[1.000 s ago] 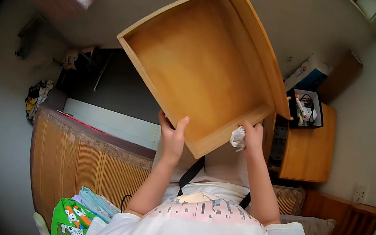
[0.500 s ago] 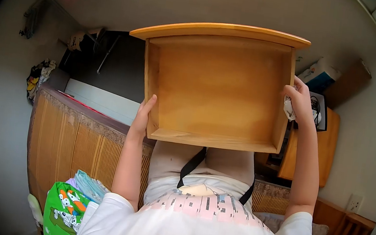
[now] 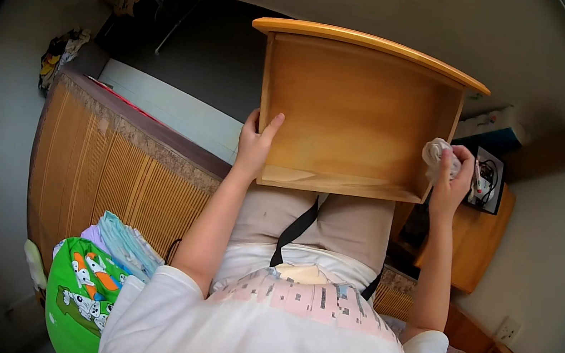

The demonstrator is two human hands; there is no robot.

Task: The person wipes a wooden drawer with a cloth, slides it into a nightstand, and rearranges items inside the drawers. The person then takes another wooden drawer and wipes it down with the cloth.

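An empty wooden drawer [image 3: 356,118] is held up over my lap, its open top facing me and its curved front panel at the far end. My left hand [image 3: 256,142] grips the drawer's left side wall, thumb on the inner side. At the drawer's right side, my right hand [image 3: 453,173] is closed around a crumpled white tissue [image 3: 436,155]. The tissue sits by the right wall's rim, and I cannot tell whether it touches the wood.
On the right stands a wooden nightstand [image 3: 485,248] with a box [image 3: 488,180] of cables on it. A bamboo mat [image 3: 125,162] covers the bed beside me. Folded light-blue cloth [image 3: 125,245] and a green patterned fabric item [image 3: 81,300] lie at the lower left.
The drawer has shifted right and tilted slightly in view. My right hand has come off the drawer's outer side, bringing the tissue to the rim. My left hand still holds the left wall.
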